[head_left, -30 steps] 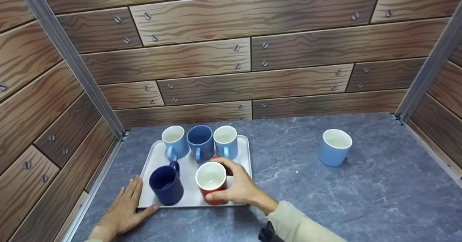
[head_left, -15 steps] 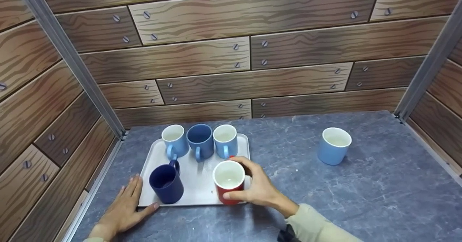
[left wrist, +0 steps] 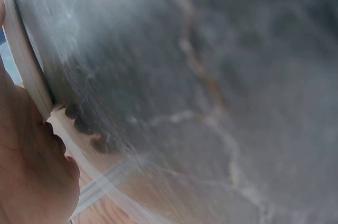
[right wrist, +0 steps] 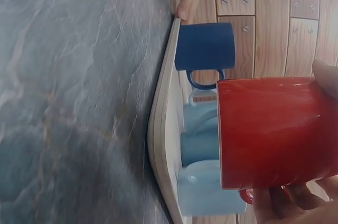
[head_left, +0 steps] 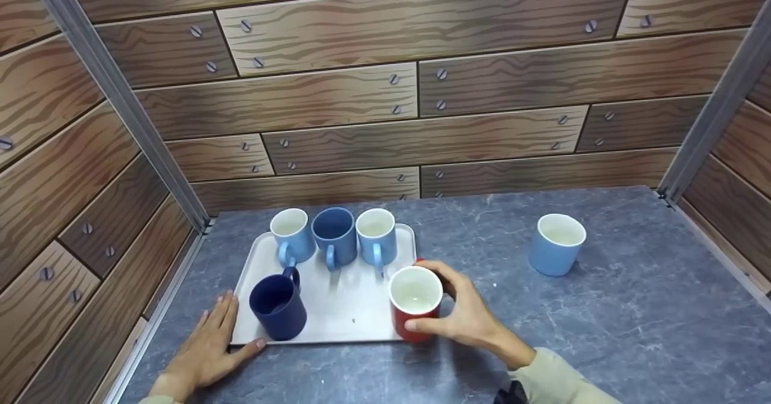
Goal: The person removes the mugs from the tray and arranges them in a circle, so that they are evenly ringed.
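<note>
My right hand (head_left: 467, 316) grips a red mug (head_left: 402, 316) with a white inside, fingers behind it and thumb across its front. In the right wrist view, its base is raised off the white tray (head_left: 337, 307); the head view places it over the tray's front right corner. Flat beside the tray's left edge lies my left hand (head_left: 202, 350), thumb touching the front left corner. A navy mug (head_left: 283, 310) stands on the tray near that hand. Behind it are a light blue mug (head_left: 293, 240), a mid-blue mug (head_left: 338, 248) and another light blue mug (head_left: 380, 244), in a row.
Apart on the grey marbled table (head_left: 602, 332), at the right, stands one more light blue mug (head_left: 554, 254); no handle shows. Wood-patterned walls (head_left: 337, 103) with metal corner posts (head_left: 114, 91) close in the back and sides.
My right hand has carried the red mug rightward, from the tray's front middle to its front right corner. My left hand and the other mugs have stayed put.
</note>
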Motion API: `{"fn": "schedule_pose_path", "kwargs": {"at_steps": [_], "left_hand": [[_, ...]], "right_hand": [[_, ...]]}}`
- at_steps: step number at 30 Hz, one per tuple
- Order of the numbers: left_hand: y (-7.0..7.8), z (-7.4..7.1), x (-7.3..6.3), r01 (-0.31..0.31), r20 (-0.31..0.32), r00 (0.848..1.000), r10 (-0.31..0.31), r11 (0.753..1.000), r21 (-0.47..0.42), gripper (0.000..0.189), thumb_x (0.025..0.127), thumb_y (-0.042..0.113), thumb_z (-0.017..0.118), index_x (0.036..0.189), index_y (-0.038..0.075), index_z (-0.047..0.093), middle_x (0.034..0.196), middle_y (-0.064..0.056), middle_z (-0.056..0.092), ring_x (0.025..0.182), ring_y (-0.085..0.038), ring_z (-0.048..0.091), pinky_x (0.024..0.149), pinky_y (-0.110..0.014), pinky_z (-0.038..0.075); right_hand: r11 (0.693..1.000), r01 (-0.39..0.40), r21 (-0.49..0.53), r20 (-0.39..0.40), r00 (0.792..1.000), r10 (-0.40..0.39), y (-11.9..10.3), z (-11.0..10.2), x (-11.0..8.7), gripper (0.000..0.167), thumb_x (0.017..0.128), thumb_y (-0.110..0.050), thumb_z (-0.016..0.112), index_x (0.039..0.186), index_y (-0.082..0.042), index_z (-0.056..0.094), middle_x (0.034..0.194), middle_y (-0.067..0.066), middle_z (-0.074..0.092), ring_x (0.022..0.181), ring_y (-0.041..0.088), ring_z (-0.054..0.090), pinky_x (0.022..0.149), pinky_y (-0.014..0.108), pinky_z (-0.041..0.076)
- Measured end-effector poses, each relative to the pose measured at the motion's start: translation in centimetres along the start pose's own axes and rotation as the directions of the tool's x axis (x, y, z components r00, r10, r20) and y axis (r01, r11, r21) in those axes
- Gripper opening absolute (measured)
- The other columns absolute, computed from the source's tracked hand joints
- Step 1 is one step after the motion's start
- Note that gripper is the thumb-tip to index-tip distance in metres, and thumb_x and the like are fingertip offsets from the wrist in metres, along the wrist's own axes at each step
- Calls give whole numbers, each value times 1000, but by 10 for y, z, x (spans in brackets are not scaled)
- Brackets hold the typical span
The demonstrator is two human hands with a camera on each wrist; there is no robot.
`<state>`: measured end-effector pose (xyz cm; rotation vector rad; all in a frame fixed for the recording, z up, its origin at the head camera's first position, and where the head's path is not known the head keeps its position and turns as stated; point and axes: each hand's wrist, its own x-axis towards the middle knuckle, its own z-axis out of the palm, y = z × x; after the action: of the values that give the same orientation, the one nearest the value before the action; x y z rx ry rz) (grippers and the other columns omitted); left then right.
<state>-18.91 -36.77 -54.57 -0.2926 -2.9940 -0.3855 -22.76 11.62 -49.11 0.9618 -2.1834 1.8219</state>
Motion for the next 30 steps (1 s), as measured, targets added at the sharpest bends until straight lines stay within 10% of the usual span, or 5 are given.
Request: {"fn": "schedule_pose_path", "kwargs": {"at_steps": [30], "left_hand": [[2,0,0,-5,-15,1000,5,1000,7,108,96,66,67,162,-12,31,171,-32,28,158,-52,28,128,-68,25]], "right_hand": [[999,-17,-47,-103,995,12,3,-65,-34,82,68,-4,98,141,3,61,129,15,72,120,14,69,106,18,51]]}}
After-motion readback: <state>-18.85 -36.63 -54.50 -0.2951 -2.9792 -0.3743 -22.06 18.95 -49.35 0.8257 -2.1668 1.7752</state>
